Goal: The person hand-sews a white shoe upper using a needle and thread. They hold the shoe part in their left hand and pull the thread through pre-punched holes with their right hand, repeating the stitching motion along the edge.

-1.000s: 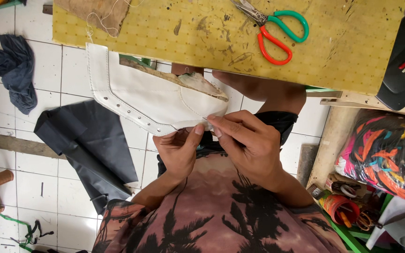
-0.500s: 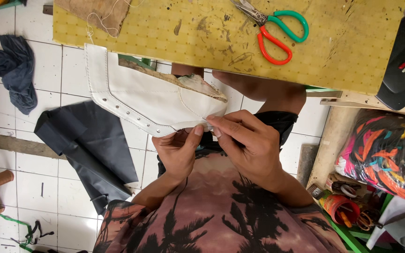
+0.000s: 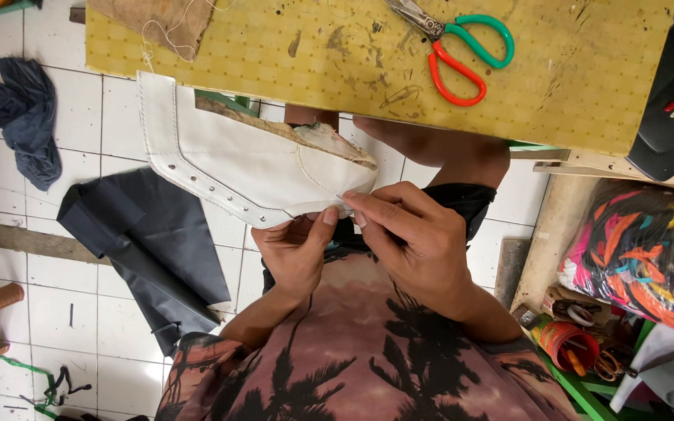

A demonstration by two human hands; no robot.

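Observation:
A white leather shoe upper (image 3: 235, 168) with a row of small eyelet holes hangs off the near edge of a yellow worktable (image 3: 337, 62). My left hand (image 3: 296, 253) pinches its lower edge from below, thumb against the seam. Beside it, my right hand (image 3: 411, 242) grips the same edge at the upper's narrow end with thumb and fingertips. Both hands touch each other over my lap. A brownish lining shows along the upper's top edge.
Scissors (image 3: 454, 51) with one green and one orange handle lie on the table. A brown scrap with thread (image 3: 161, 19) lies at its far left. Dark sheets (image 3: 146, 249) and cloth (image 3: 21, 117) lie on the tiled floor. A bag of coloured material (image 3: 641, 249) sits right.

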